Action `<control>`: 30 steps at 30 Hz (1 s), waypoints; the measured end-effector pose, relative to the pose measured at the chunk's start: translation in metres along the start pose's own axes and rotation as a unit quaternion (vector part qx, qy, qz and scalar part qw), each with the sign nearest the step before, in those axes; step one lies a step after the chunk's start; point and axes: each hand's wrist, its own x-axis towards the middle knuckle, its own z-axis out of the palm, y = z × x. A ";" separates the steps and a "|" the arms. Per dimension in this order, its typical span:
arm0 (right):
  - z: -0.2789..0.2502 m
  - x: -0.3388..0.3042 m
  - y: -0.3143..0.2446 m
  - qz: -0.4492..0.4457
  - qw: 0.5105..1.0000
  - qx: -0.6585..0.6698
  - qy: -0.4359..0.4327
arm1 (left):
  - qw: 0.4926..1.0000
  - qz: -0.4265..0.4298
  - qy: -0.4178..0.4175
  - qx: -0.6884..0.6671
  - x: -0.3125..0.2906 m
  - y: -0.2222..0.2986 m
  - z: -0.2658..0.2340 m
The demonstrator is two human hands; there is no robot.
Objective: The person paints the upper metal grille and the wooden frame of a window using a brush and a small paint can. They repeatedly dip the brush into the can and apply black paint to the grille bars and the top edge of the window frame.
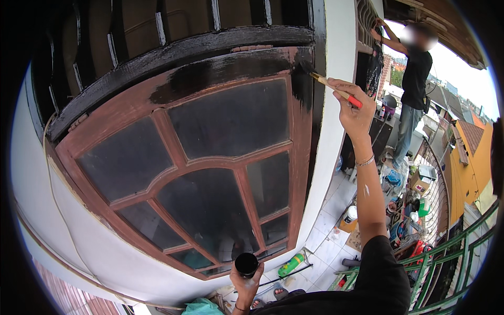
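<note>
My right hand (353, 109) reaches up and grips a paintbrush (336, 89) with a red-tipped wooden handle. Its dark bristles touch the upper right corner of a reddish-brown wooden window frame (113, 107) with several glass panes. Black paint (210, 73) covers much of the frame's top rail and starts down the right side; the rest is brown. Low in front of the window, my left hand (247, 281) is wrapped round a cup (246, 264) that looks black inside. How full the cup is, I cannot tell.
Black bars (157, 31) run above the window. White wall (336, 31) borders it. A co-worker (417, 73) stands at the far right, arms raised to a window grille. Cluttered floor holds a white-lidded bucket (350, 214) and green bottle (290, 265). Green railing (446, 262) lies right.
</note>
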 end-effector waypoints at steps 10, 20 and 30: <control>0.006 -0.007 0.002 0.030 0.995 0.024 0.087 | 1.000 0.004 -0.012 0.002 -0.003 0.006 0.002; 0.018 0.001 -0.008 0.119 0.975 0.088 0.168 | 1.000 0.005 -0.015 0.005 -0.002 0.002 0.002; 0.021 0.015 -0.014 0.081 0.981 0.035 0.171 | 1.000 -0.005 -0.011 -0.006 -0.002 -0.001 -0.003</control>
